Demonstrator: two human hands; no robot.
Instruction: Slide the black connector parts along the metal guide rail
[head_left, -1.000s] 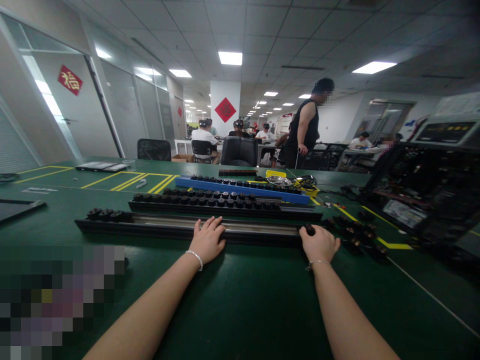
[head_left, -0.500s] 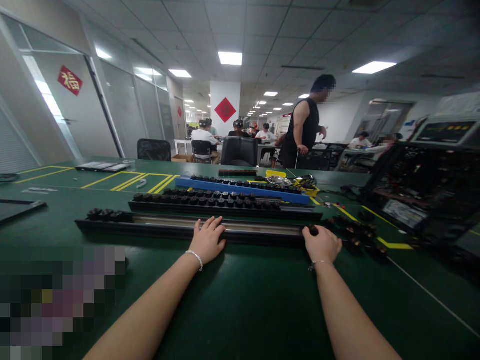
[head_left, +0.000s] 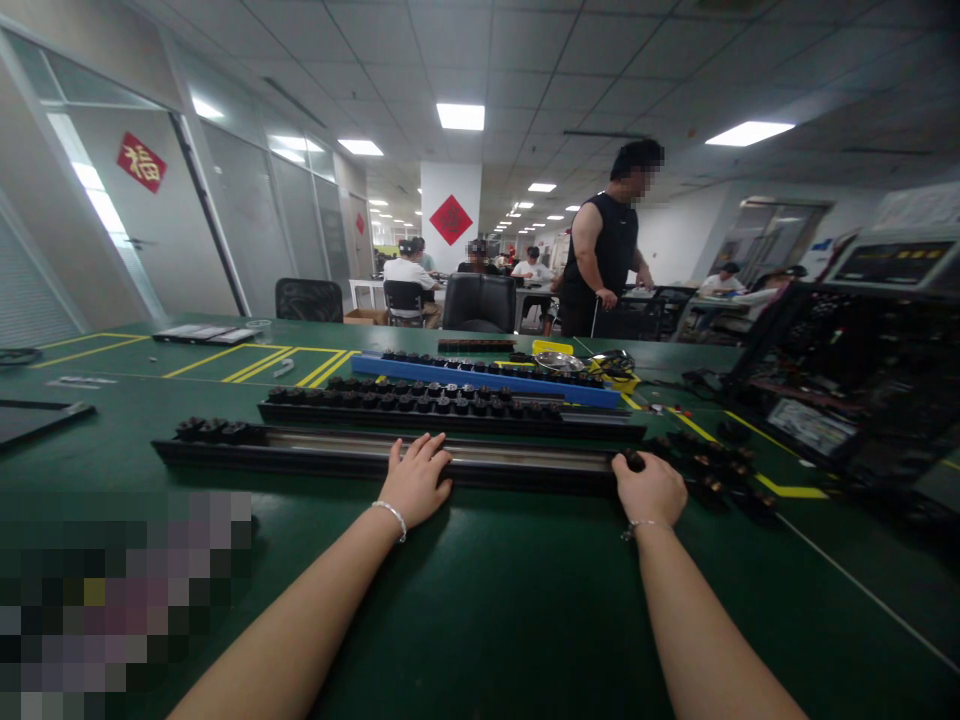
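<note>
A long black rail (head_left: 300, 452) lies across the green table (head_left: 487, 610) in front of me. My left hand (head_left: 414, 483) rests on the rail's middle with its fingers stretched flat over the edge. My right hand (head_left: 651, 488) is closed at the rail's right end, pinching a small black knob-like part (head_left: 634, 460). A short row of black parts (head_left: 214, 430) sits on the rail's left end. Loose black parts (head_left: 720, 470) lie scattered just right of my right hand.
Behind the near rail lie a second black rail (head_left: 450, 405) full of parts and a blue rail (head_left: 487, 375). A metal bowl (head_left: 558, 361) stands behind them. Dark equipment (head_left: 847, 390) fills the right. A standing person (head_left: 607, 255) and seated people are beyond the table.
My right hand has shifted slightly right along the rail's end and stays closed. My left hand has not moved. The standing person in the background has turned and stepped left.
</note>
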